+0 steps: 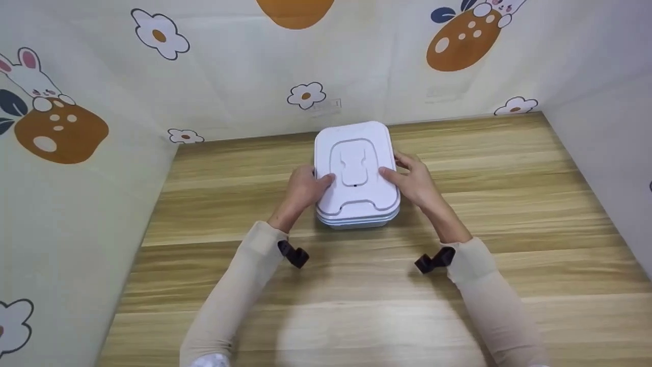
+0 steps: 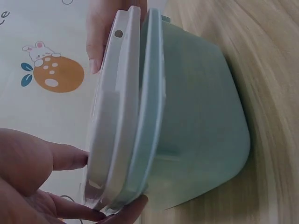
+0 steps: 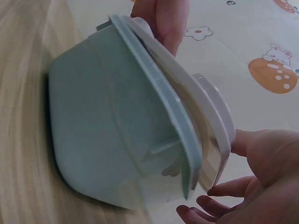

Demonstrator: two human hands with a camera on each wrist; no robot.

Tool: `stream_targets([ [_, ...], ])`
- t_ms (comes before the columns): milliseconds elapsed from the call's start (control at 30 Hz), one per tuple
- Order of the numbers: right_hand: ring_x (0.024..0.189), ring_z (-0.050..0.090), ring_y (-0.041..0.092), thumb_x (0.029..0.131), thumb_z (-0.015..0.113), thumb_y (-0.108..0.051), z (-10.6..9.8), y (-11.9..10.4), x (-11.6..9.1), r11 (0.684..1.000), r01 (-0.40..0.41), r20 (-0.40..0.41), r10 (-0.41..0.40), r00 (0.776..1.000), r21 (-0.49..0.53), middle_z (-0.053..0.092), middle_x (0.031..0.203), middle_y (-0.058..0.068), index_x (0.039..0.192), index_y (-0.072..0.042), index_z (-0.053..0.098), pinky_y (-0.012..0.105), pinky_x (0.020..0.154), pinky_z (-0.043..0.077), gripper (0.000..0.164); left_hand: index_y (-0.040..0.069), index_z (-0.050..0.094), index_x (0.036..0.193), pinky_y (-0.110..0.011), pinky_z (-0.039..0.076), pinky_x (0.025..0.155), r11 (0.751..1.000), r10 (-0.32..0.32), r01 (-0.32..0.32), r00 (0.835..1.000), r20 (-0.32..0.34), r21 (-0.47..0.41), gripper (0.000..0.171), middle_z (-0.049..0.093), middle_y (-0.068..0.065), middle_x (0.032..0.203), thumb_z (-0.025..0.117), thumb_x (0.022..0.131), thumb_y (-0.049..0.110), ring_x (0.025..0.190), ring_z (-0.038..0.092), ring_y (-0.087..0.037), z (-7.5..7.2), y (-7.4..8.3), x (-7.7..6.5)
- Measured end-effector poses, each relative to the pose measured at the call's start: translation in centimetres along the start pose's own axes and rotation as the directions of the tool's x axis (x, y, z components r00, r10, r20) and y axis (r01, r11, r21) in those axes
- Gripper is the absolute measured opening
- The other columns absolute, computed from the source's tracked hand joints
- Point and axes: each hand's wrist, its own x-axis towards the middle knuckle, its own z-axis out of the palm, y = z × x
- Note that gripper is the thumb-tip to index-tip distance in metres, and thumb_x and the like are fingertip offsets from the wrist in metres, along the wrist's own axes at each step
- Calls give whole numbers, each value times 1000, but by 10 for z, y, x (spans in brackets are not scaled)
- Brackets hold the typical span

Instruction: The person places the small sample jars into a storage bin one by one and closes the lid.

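Observation:
A pale blue-green plastic storage box (image 2: 201, 98) stands on the wooden table, with a white lid (image 1: 355, 153) over its top. My left hand (image 1: 305, 187) holds the lid's left edge, thumb on top and fingertips by the rim below. On the opposite edge, my right hand (image 1: 413, 178) pinches the lid between its thumb on top and fingers beneath. The right wrist view shows a gap between the lid and the box rim (image 3: 159, 93), so the lid sits tilted and partly apart from the box. The inside of the box is hidden.
Behind the box rises a pale curtain (image 1: 229, 86) printed with rabbits, orange fruit shapes and flowers. The wood-grain table (image 1: 356, 306) spreads in front and to both sides. A plain pale wall (image 1: 606, 142) borders it on the right.

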Motion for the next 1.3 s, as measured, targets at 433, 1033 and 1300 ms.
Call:
stream_targets([
  [433,125,59,32,95,67,-16,4,13,5,985,-117,20,115,993,124,57,140,26,150,-2,43,17,85,59,61,1,68,108,-18,49,57,993,-43,46,999,34,-108,31,64,-6,85,63,99,31,72,60,-11,11,-13,1],
  [1033,138,47,33,101,54,-43,-29,7,17,999,8,-123,-4,992,31,44,154,16,151,-5,42,47,116,43,64,-8,38,148,-49,38,120,989,50,-62,994,93,133,75,47,-29,147,28,106,53,139,46,-39,-36,-38,32],
  [1300,150,23,43,101,48,-51,-93,11,45,802,178,-37,-241,970,-570,26,162,21,158,-7,28,64,125,14,74,7,5,161,-76,0,119,919,93,-62,994,-63,390,90,3,-17,169,21,100,70,155,-1,-42,-54,-39,53],
])
